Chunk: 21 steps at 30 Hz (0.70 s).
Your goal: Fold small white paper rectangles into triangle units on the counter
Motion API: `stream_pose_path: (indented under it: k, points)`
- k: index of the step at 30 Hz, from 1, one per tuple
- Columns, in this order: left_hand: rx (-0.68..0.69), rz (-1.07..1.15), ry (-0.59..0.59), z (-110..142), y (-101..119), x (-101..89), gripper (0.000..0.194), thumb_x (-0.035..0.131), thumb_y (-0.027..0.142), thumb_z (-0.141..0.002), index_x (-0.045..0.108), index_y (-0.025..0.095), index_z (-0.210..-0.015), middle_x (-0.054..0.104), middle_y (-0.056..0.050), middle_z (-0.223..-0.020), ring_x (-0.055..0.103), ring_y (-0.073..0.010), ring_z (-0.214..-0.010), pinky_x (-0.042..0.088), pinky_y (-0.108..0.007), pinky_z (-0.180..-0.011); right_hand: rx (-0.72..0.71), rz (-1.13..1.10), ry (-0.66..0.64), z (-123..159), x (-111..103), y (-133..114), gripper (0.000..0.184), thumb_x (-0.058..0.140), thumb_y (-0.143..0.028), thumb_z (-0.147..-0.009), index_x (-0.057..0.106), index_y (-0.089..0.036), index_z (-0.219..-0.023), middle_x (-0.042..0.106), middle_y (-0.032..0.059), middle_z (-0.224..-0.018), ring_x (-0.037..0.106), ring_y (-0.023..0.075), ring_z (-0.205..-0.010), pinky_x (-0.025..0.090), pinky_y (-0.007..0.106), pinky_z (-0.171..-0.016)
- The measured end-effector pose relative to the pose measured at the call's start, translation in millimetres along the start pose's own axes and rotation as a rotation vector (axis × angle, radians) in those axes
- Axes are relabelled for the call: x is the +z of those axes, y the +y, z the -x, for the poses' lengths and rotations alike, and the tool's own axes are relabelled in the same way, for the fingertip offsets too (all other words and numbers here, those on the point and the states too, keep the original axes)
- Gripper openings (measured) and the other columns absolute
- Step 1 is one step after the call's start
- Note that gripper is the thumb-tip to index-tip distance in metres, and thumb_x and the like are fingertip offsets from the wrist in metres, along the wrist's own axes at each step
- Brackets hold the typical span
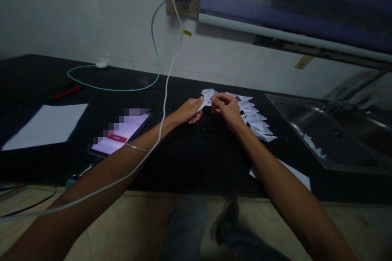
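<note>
Pinched between the thumb and fingers of my left hand (192,110) is a piece of folded white paper (207,98), held just above the dark counter. My right hand (226,108) is closed in a pinch at the right edge of this paper, its fingertips partly covering the edge. Beside and behind my right hand, a row of folded white paper pieces (255,118) with pointed tips lies on the counter. My right hand hides part of the row, so I cannot tell whether it joins the held piece.
A flat white sheet (49,124) and a lit phone (118,134) lie at left. Under my right forearm is another white sheet (295,173). A steel sink (337,134) is at right. A white cable (165,102) hangs across my left forearm from the wall socket (186,6).
</note>
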<state>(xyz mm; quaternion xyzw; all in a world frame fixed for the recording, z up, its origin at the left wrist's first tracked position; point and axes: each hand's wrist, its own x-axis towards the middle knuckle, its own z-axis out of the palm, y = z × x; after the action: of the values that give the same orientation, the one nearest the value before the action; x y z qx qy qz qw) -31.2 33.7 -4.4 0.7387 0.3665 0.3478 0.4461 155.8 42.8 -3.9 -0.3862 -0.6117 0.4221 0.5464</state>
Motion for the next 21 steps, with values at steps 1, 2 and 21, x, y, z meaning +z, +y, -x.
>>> stream_pose_path:
  k: [1,2,21]
  points:
    - [0.003,-0.002,-0.013,0.6,0.1,0.2,0.064,0.024,0.064,-0.107,0.047,0.02,-0.067,0.045,0.004,-0.038,0.041,-0.0058,-0.031,0.034,-0.019,-0.039,-0.006,0.011,0.01,-0.4,-0.1,0.8,0.017,0.078,-0.038,-0.077,0.071,-0.023,-0.077,0.062,-0.0023,-0.066,0.055,0.0117,-0.055,0.046,0.029,-0.054]
    - [0.004,-0.005,-0.022,0.9,0.0,0.6,0.064,0.024,0.064,-0.106,0.047,0.02,-0.067,0.045,0.004,-0.038,0.041,-0.0058,-0.031,0.034,-0.019,-0.039,-0.011,0.023,0.025,-0.9,-0.5,1.4,0.014,0.077,-0.036,-0.078,0.07,-0.023,-0.077,0.061,-0.0024,-0.065,0.055,0.0117,-0.054,0.046,0.029,-0.054]
    - [0.019,-0.182,-0.009,1.8,0.2,4.4,0.056,0.024,0.047,-0.111,0.048,0.02,-0.068,0.047,0.004,-0.04,0.04,-0.006,-0.033,0.034,-0.018,-0.042,-0.064,0.176,0.088,-1.4,-1.3,0.6,0.015,0.069,-0.031,-0.078,0.068,-0.02,-0.067,0.059,-0.0021,-0.059,0.052,0.0115,-0.052,0.041,0.027,-0.051]
